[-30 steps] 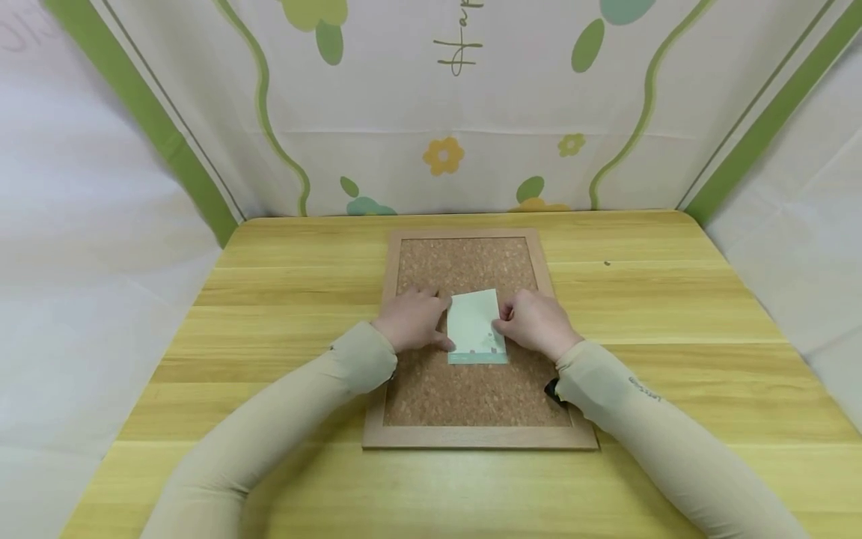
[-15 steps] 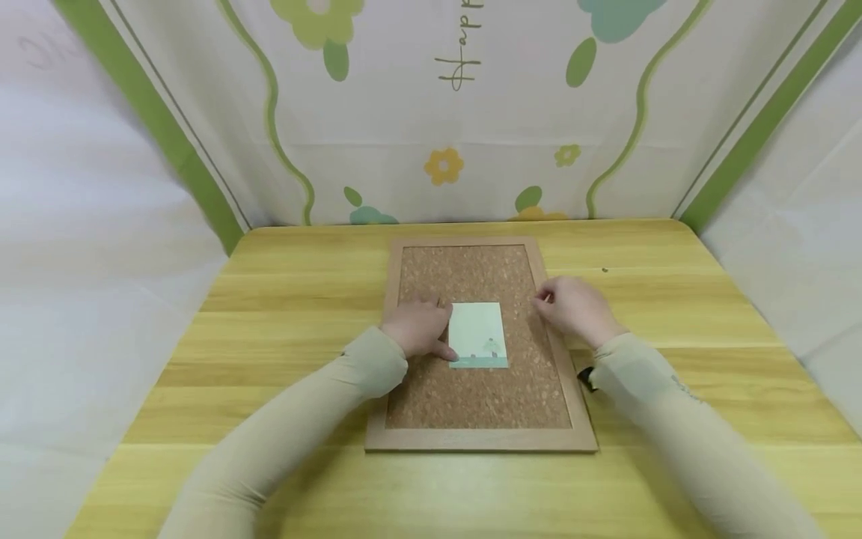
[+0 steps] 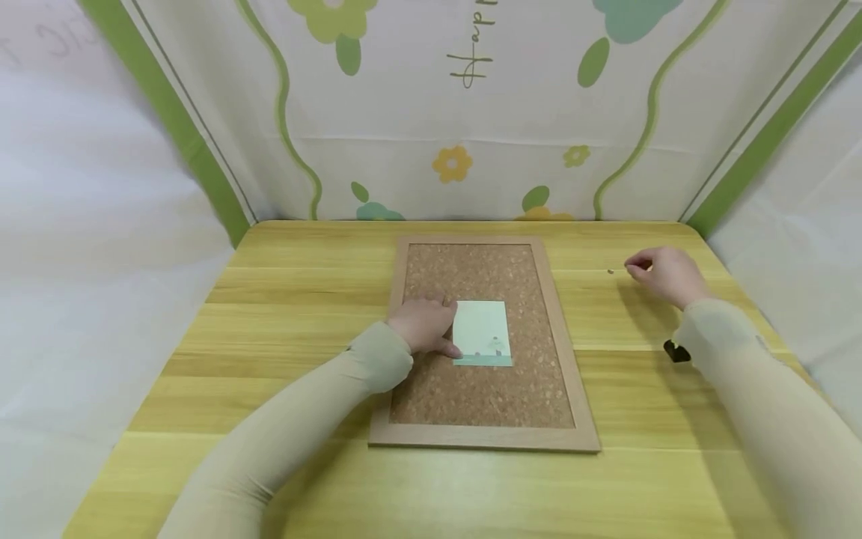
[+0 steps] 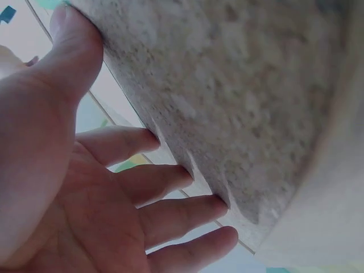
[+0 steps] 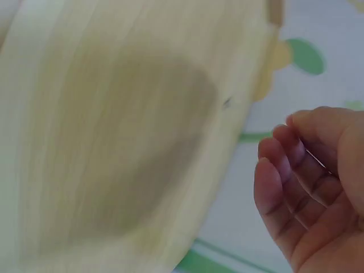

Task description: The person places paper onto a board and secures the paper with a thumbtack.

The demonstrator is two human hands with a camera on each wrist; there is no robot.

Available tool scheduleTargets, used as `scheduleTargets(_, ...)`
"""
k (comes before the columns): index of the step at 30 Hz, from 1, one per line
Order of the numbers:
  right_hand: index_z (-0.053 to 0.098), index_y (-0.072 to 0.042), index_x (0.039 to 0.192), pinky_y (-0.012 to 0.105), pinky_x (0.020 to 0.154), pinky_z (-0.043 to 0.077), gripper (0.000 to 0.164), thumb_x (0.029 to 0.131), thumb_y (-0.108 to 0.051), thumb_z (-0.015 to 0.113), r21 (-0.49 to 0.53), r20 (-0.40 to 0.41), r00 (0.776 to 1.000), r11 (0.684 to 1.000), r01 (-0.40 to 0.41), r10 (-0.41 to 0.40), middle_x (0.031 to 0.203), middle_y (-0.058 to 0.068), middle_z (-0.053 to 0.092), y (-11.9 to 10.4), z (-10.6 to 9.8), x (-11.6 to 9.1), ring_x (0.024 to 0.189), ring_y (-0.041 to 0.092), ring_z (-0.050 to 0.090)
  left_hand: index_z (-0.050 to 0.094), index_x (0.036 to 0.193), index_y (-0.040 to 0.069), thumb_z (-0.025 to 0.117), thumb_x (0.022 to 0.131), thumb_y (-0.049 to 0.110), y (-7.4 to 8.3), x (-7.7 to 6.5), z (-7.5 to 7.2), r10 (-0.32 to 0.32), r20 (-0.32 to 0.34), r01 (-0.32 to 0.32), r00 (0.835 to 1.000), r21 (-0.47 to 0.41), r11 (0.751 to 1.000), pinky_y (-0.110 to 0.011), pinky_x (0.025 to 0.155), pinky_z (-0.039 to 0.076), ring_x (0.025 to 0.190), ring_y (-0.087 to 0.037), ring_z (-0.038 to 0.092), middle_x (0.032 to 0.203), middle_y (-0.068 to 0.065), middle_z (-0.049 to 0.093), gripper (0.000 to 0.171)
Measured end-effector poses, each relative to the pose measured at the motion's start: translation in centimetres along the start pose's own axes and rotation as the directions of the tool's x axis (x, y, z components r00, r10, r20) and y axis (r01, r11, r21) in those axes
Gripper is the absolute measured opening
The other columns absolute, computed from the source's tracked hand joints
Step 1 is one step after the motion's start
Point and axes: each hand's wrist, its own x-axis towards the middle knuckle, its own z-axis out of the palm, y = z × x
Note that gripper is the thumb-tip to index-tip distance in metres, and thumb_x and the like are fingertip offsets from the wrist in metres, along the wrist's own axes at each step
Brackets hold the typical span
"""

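Note:
A pale green note sheet [image 3: 480, 326] with a teal strip along its bottom lies on a cork board [image 3: 485, 400]. My left hand [image 3: 423, 326] rests at the sheet's left edge, its thumb on the lower left corner. In the left wrist view the fingers [image 4: 182, 219] spread, with their tips at the cork surface. Over the table to the right of the board is my right hand [image 3: 670, 277], fingers loosely bent, thumb close to the index fingertip. Nothing shows between them. A small dark piece [image 3: 610, 271] lies on the table just left of these fingertips.
The board has a light wooden frame [image 3: 485, 436] and lies on a wood-grain table [image 3: 303, 299]. A white curtain [image 3: 377, 97] with flowers and green bands hangs behind the table's far edge. A black item [image 3: 676, 351] sits at the right cuff.
My right hand has left the sheet's right edge and moved right, past the board's frame, over the table. The sheet now lies straighter and flatter. My left hand has stayed on its left edge.

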Motion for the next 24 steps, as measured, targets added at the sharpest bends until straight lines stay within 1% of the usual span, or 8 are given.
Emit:
scheduleTargets(3,0.068,0.006,0.116,0.062,0.088,0.042,0.031,0.101,-0.018,0.056,-0.01,0.026,1.0,1.0,-0.016,0.016,0.109,0.026,0.067,1.4,0.1,0.7,0.101,0.045,0.059,0.03,0.155,0.003,0.064,0.081,0.063,0.0,0.1,0.0,-0.015,0.012,0.015,1.0,-0.003,1.0,-0.05,0.111,0.035,0.138,-0.043,0.037,0.157,-0.022,0.03,0.101)
scheduleTargets(7,0.068,0.005,0.117,0.061,0.091,0.043,0.03,0.1,-0.017,0.056,-0.02,0.049,0.999,1.0,-0.018,0.019,0.112,0.025,0.067,2.4,0.6,1.5,0.104,0.044,0.059,0.028,0.155,0.003,0.065,0.082,0.061,0.0,0.1,-0.1,-0.021,0.033,0.022,0.999,-0.032,0.999,-0.052,0.116,0.025,0.143,-0.043,0.028,0.16,-0.023,0.022,0.1)
scheduleTargets(10,0.068,0.005,0.118,0.061,0.093,0.043,0.031,0.101,-0.018,0.056,-0.021,0.062,0.998,1.0,-0.021,0.022,0.114,0.026,0.066,2.7,1.0,2.1,0.105,0.043,0.06,0.026,0.156,0.003,0.064,0.082,0.06,0.1,0.0,-0.2,-0.017,0.045,0.02,0.999,-0.053,0.998,-0.053,0.116,0.022,0.144,-0.044,0.024,0.16,-0.023,0.017,0.101)
scheduleTargets(13,0.068,0.005,0.116,0.061,0.092,0.043,0.031,0.1,-0.019,0.058,-0.029,0.068,0.997,0.999,-0.023,0.025,0.114,0.027,0.066,2.7,1.3,2.5,0.104,0.044,0.06,0.024,0.156,0.003,0.064,0.082,0.06,0.2,0.1,-0.1,-0.018,0.046,0.021,0.999,-0.065,0.998,-0.054,0.116,0.022,0.143,-0.046,0.024,0.16,-0.024,0.016,0.101)
scheduleTargets(17,0.07,0.004,0.112,0.062,0.092,0.042,0.03,0.098,-0.021,0.061,-0.051,0.066,0.997,0.998,-0.036,0.039,0.111,0.027,0.067,2.7,1.7,3.0,0.102,0.045,0.059,0.024,0.156,0.004,0.065,0.081,0.061,0.3,0.3,0.1,-0.024,0.038,0.026,0.999,-0.066,0.997,-0.055,0.114,0.025,0.142,-0.048,0.025,0.16,-0.024,0.017,0.102)
scheduleTargets(19,0.071,0.003,0.11,0.062,0.091,0.042,0.029,0.098,-0.022,0.062,-0.061,0.064,0.997,0.997,-0.039,0.043,0.11,0.026,0.068,2.7,2.0,3.3,0.102,0.044,0.06,0.025,0.156,0.003,0.065,0.081,0.061,0.3,0.3,0.1,-0.02,0.033,0.022,0.999,-0.058,0.998,-0.054,0.115,0.025,0.142,-0.047,0.026,0.16,-0.024,0.019,0.102)
scheduleTargets(24,0.072,0.003,0.106,0.061,0.091,0.043,0.027,0.097,-0.021,0.063,-0.065,0.063,0.997,0.997,-0.042,0.046,0.107,0.024,0.069,2.9,2.9,3.9,0.1,0.044,0.06,0.028,0.155,0.001,0.065,0.082,0.061,0.2,0.3,0.0,0.0,0.025,0.0,1.0,-0.017,1.0,-0.05,0.118,0.02,0.144,-0.039,0.027,0.159,-0.023,0.023,0.101)
